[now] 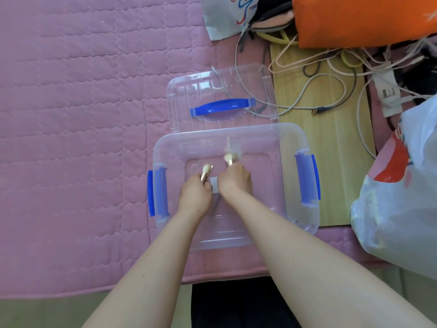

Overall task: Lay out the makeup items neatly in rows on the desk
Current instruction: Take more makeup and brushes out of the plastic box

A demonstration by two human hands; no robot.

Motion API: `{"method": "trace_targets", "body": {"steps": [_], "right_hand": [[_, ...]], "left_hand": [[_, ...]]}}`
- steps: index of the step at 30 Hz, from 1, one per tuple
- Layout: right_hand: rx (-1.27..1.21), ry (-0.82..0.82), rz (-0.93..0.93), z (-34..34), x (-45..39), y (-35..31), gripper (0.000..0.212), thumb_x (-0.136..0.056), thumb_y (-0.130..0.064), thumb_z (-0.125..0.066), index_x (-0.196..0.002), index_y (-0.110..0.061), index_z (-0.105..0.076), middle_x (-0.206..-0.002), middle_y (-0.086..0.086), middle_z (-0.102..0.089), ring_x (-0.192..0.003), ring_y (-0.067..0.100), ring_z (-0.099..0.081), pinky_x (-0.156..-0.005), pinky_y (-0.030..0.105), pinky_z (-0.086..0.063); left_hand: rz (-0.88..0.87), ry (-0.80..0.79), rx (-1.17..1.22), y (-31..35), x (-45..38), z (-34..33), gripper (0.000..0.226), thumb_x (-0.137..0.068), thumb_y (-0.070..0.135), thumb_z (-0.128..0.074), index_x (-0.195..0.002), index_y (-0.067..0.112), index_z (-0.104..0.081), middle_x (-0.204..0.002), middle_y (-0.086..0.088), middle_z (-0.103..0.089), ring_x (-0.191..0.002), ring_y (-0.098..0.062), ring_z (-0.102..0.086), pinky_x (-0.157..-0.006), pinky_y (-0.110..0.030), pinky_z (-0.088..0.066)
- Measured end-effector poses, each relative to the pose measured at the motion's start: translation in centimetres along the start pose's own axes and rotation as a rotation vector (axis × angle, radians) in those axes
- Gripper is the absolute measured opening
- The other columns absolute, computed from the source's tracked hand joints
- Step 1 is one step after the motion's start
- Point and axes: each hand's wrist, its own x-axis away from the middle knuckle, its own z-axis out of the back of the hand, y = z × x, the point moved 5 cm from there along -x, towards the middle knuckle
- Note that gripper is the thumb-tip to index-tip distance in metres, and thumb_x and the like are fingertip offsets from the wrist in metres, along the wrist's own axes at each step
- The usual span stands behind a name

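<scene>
A clear plastic storage box point(290, 138) with blue side latches stands on the pink quilted cover. Both my hands reach down inside it. My left hand point(195, 194) grips a rose-gold makeup brush point(207, 171) whose pale bristle head points up and away. My right hand point(235, 179) grips a second makeup brush point(229, 158) with a pale head, blurred above the fingers. A small white item point(214, 183) shows between my hands on the box floor, mostly hidden.
The box's clear lid point(179, 91) with a blue handle point(222, 106) lies just behind it. A wooden board point(331, 150) with tangled cables lies to the right, plastic bags point(402, 197) further right, an orange bag point(354, 20) at the back. The pink cover point(82, 114) spreads to the left.
</scene>
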Motion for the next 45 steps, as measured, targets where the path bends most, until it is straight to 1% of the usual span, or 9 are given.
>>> {"method": "trace_targets", "body": {"steps": [5, 8, 16, 20, 23, 27, 33, 37, 45], "right_hand": [[-0.171, -0.007, -0.017, 1.8, 1.4, 1.4, 0.033, -0.091, -0.026, -0.046, -0.108, 0.001, -0.053, -0.106, 0.020, -0.063, -0.086, 0.034, -0.056, -0.063, 0.029, -0.032], [-0.263, -0.029, 0.029, 3.7, 3.7, 1.4, 0.026, -0.091, -0.028, -0.043, -0.097, -0.004, -0.051, -0.089, 0.014, -0.059, -0.074, 0.031, -0.051, -0.059, 0.031, -0.035], [-0.332, -0.147, 0.218, 11.0, 13.0, -0.9, 0.016, -0.087, -0.023, -0.039, -0.075, -0.015, -0.045, -0.064, 0.002, -0.051, -0.055, 0.021, -0.045, -0.052, 0.029, -0.037], [-0.359, -0.225, 0.317, 14.6, 19.1, -1.9, 0.017, -0.085, -0.020, -0.046, -0.071, -0.013, -0.051, -0.058, 0.001, -0.051, -0.057, 0.020, -0.044, -0.056, 0.035, -0.037], [-0.326, -0.257, 0.405, 17.1, 23.6, -2.5, 0.022, -0.085, -0.020, -0.048, -0.083, -0.003, -0.060, -0.060, -0.002, -0.054, -0.060, 0.017, -0.050, -0.058, 0.032, -0.040], [-0.315, -0.354, 0.529, 19.3, 29.8, -3.6, 0.019, -0.088, -0.019, -0.048, -0.085, -0.006, -0.062, -0.061, -0.003, -0.053, -0.059, 0.014, -0.048, -0.056, 0.029, -0.038], [-0.185, -0.493, 0.703, 18.8, 37.9, -3.6, 0.019, -0.091, -0.020, -0.047, -0.080, -0.020, -0.062, -0.056, -0.011, -0.053, -0.054, 0.005, -0.047, -0.057, 0.028, -0.040], [-0.060, -0.568, 0.744, 17.1, 42.0, -3.8, 0.019, -0.091, -0.026, -0.045, -0.084, -0.022, -0.062, -0.063, -0.010, -0.050, -0.063, 0.011, -0.048, -0.062, 0.033, -0.041], [0.112, -0.707, 0.823, 10.3, 50.1, -6.0, 0.021, -0.091, -0.020, -0.043, -0.086, -0.010, -0.061, -0.061, -0.005, -0.045, -0.059, 0.017, -0.041, -0.058, 0.035, -0.035]], "left_hand": [[-0.071, 0.044, 0.111, 0.9, 1.7, 1.5, 0.026, -0.098, 0.024, -0.041, -0.075, 0.012, -0.042, -0.082, -0.024, -0.059, -0.080, -0.043, -0.053, -0.060, -0.036, -0.033], [-0.084, 0.081, 0.157, 1.9, 3.6, 2.8, 0.028, -0.098, 0.026, -0.040, -0.074, 0.012, -0.040, -0.064, -0.006, -0.045, -0.063, -0.030, -0.040, -0.052, -0.035, -0.027], [-0.047, 0.145, 0.405, 6.1, 13.7, 8.1, 0.024, -0.093, 0.019, -0.048, -0.069, 0.014, -0.045, -0.065, -0.005, -0.050, -0.060, -0.019, -0.041, -0.055, -0.032, -0.031], [-0.037, 0.180, 0.567, 7.6, 19.9, 10.9, 0.024, -0.090, 0.018, -0.050, -0.067, 0.014, -0.044, -0.063, -0.004, -0.047, -0.059, -0.018, -0.039, -0.057, -0.031, -0.033], [-0.016, 0.232, 0.644, 7.9, 24.5, 12.8, 0.023, -0.089, 0.019, -0.052, -0.070, 0.008, -0.047, -0.063, -0.006, -0.047, -0.058, -0.020, -0.039, -0.058, -0.034, -0.035], [0.013, 0.340, 0.761, 7.0, 30.8, 15.6, 0.019, -0.089, 0.020, -0.052, -0.072, 0.012, -0.053, -0.059, 0.001, -0.050, -0.056, -0.020, -0.041, -0.059, -0.036, -0.036], [0.052, 0.546, 0.773, 3.7, 39.3, 18.6, 0.020, -0.089, 0.021, -0.053, -0.070, 0.015, -0.052, -0.056, 0.006, -0.050, -0.055, -0.017, -0.043, -0.058, -0.035, -0.039], [0.149, 0.635, 0.889, 0.4, 43.4, 19.2, 0.019, -0.092, 0.023, -0.049, -0.074, 0.015, -0.048, -0.062, -0.001, -0.042, -0.059, -0.022, -0.037, -0.059, -0.041, -0.036], [0.269, 0.721, 0.989, -8.3, 50.1, 21.8, 0.024, -0.093, 0.028, -0.049, -0.077, 0.011, -0.045, -0.062, -0.003, -0.039, -0.054, -0.019, -0.033, -0.054, -0.038, -0.031]]}}
